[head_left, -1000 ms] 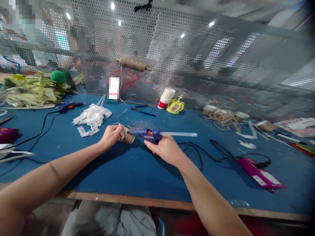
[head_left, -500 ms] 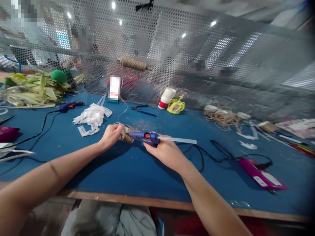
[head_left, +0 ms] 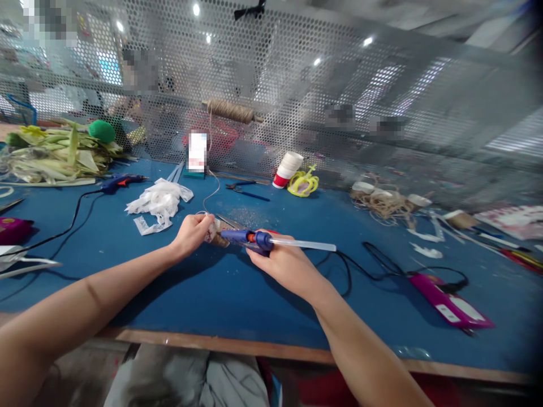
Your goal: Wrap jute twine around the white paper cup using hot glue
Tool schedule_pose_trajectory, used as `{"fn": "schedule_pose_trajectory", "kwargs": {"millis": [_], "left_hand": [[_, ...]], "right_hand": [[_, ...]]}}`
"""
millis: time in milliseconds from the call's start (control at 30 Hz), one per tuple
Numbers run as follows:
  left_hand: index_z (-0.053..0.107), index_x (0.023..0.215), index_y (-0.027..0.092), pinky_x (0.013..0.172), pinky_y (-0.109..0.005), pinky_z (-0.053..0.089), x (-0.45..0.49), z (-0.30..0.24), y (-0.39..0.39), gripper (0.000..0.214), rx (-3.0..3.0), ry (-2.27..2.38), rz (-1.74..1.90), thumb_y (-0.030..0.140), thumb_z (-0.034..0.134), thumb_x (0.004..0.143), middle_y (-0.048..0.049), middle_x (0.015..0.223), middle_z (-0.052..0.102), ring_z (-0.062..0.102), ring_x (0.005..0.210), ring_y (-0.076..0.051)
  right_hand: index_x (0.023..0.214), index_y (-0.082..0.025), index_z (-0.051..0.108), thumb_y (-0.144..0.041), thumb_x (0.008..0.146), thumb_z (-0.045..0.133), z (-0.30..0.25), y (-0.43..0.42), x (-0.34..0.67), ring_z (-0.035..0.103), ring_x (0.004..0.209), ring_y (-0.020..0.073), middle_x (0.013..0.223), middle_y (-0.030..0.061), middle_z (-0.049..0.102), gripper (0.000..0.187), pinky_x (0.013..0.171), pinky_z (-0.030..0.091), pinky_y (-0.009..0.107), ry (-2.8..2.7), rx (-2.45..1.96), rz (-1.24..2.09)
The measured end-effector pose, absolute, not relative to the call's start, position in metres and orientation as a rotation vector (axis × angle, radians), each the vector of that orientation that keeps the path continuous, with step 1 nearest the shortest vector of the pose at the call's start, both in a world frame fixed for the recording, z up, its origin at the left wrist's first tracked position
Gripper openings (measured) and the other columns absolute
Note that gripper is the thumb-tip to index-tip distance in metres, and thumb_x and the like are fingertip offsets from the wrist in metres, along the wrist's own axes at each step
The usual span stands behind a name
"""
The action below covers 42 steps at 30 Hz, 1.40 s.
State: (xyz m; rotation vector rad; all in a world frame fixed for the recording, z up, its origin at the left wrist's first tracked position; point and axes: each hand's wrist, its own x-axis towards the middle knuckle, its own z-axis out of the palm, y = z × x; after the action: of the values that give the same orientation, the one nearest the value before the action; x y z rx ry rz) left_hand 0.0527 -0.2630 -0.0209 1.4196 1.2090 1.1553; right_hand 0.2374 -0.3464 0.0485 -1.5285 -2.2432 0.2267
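My right hand (head_left: 284, 257) is wrapped round a blue hot glue gun (head_left: 240, 236), with a long clear glue stick (head_left: 303, 244) poking out of its back end. The gun's front reaches a small twine-wrapped piece (head_left: 219, 239); whether the nozzle touches it I cannot tell. Closed fingers of my left hand (head_left: 192, 234) pinch that piece at its left end. From a spool of brown twine (head_left: 231, 111) on the mesh screen, a strand (head_left: 212, 195) runs down to my left hand.
On the blue table (head_left: 212, 305) lie crumpled white plastic strips (head_left: 159, 203), blue-handled pliers (head_left: 248, 191) and a second glue gun (head_left: 121, 182). Paper cups (head_left: 288, 169) stand beside a yellow openwork ornament (head_left: 304, 183). A purple power strip (head_left: 452, 301) with a black cord lies right.
My right hand and the glue gun have shifted slightly left, toward the twine-wrapped piece. My left hand stays in place.
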Motion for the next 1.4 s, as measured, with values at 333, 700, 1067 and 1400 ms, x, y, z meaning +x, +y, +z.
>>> {"fn": "schedule_pose_trajectory", "kwargs": {"millis": [333, 700, 1067, 1400], "left_hand": [[0.048, 0.049, 0.016, 0.046, -0.024, 0.026, 0.051, -0.012, -0.273, 0.04, 1.587, 1.18, 1.129, 0.046, 0.043, 0.075, 0.0036, 0.046, 0.036, 0.032, 0.046, -0.009], [0.033, 0.047, 0.019, 0.046, -0.024, 0.02, 0.05, -0.014, -0.276, 0.043, 1.797, 1.137, 1.187, 0.047, 0.039, 0.078, 0.0044, 0.047, 0.027, 0.026, 0.046, -0.008], [0.039, 0.045, 0.018, 0.046, -0.024, 0.024, 0.05, -0.007, -0.276, 0.042, 1.738, 1.195, 1.167, 0.045, 0.038, 0.077, 0.0032, 0.045, 0.034, 0.031, 0.046, -0.009], [0.042, 0.047, 0.017, 0.047, -0.024, 0.025, 0.05, -0.007, -0.275, 0.041, 1.678, 1.198, 1.14, 0.046, 0.04, 0.076, 0.0031, 0.046, 0.035, 0.033, 0.047, -0.009]], "right_hand": [[0.062, -0.02, 0.052, -0.026, 0.078, 0.049, 0.052, -0.346, 0.241, 0.056, 0.06, 0.0162, 0.058, 0.0006, 0.058, 0.017, 0.058, 0.04, 0.026, -2.125, -1.594, 0.199], [0.053, -0.02, 0.05, -0.027, 0.077, 0.052, 0.052, -0.344, 0.243, 0.056, 0.056, 0.0169, 0.047, 0.0, 0.054, 0.025, 0.056, 0.041, 0.027, -2.029, -1.583, 0.277], [0.05, -0.02, 0.047, -0.027, 0.077, 0.051, 0.053, -0.348, 0.242, 0.053, 0.049, 0.0141, 0.044, -0.0012, 0.053, 0.028, 0.052, 0.039, 0.025, -2.053, -1.623, 0.333], [0.054, -0.02, 0.05, -0.028, 0.077, 0.051, 0.054, -0.351, 0.239, 0.054, 0.049, 0.0134, 0.045, -0.0023, 0.053, 0.025, 0.052, 0.04, 0.024, -2.072, -1.621, 0.336]]}}
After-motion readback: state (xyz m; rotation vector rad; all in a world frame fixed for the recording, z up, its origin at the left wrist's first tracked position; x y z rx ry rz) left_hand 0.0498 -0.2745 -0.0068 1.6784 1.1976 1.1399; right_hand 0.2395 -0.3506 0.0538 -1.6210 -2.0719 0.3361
